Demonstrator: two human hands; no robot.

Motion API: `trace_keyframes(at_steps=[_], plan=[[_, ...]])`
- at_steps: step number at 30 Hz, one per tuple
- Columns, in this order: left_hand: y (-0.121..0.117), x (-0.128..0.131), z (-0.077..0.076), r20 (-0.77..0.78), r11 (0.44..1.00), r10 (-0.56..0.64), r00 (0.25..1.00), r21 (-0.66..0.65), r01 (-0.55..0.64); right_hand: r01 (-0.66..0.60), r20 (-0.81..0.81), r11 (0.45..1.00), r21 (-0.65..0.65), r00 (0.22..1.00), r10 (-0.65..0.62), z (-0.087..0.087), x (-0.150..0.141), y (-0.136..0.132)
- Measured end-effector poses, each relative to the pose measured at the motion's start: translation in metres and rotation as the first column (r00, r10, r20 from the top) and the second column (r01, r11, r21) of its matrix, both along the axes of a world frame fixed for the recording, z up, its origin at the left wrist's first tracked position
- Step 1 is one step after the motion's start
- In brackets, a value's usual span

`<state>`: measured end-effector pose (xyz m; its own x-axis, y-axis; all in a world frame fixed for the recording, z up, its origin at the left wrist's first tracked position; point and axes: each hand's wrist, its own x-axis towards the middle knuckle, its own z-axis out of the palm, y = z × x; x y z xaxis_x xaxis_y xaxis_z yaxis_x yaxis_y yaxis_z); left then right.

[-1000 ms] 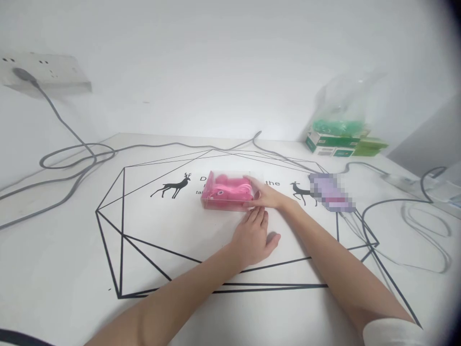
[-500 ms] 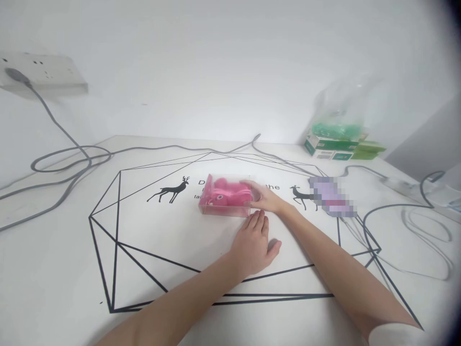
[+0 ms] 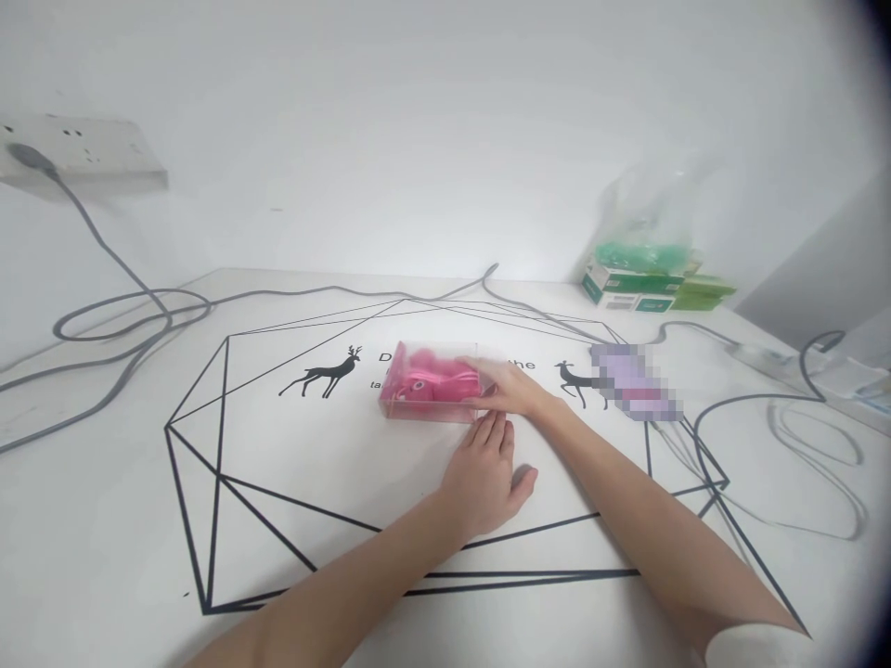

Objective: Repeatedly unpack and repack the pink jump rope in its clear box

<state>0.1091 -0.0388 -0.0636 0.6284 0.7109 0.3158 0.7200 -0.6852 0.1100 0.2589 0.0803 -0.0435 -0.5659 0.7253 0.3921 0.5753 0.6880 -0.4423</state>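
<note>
A clear plastic box [image 3: 430, 408] with a pink backing lies on the white table [image 3: 292, 501]. Inside it are bright pink contents [image 3: 445, 382], with a round eye showing; their exact kind is unclear. My right hand [image 3: 507, 387] grips the box's right end, its thumb at the front side and its fingers over the far side. Just below that corner, my left hand [image 3: 484, 478] rests palm down on the table, fingers stretched forward and thumb out to the right. Its fingertips are close to the box; whether they touch it I cannot tell.
A blurred-out purple phone-like object [image 3: 637, 382] lies to the right. Green and white boxes [image 3: 637, 283] under a clear plastic bag [image 3: 654, 218] stand at the back right. Grey cables [image 3: 327, 291] run along the back and both sides. A wall socket [image 3: 90, 148] is at left.
My right hand has moved slightly left and closed further around the box's right end. My left hand stays in the same pose. The whole view has shifted slightly.
</note>
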Motion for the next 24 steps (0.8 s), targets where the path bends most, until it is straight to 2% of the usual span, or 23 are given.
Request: trace_keyframes(at_steps=[5, 15, 24], plan=[[0.0, -0.001, 0.0, -0.007, 1.0, 0.0, 1.0, -0.029, 0.0, -0.017, -0.035, 0.999, -0.028, 0.999, 0.016, 0.003, -0.001, -0.001], [-0.001, -0.001, 0.0, 0.001, 1.0, 0.008, 1.0, -0.007, -0.008, 0.007, -0.042, 0.998, -0.062, 0.999, -0.01, 0.006, 0.003, -0.005], [-0.001, -0.001, 0.001, 0.006, 1.0, 0.003, 1.0, 0.014, -0.003, 0.093, -0.059, 0.993, -0.069, 0.994, -0.097, 0.008, 0.015, -0.015]])
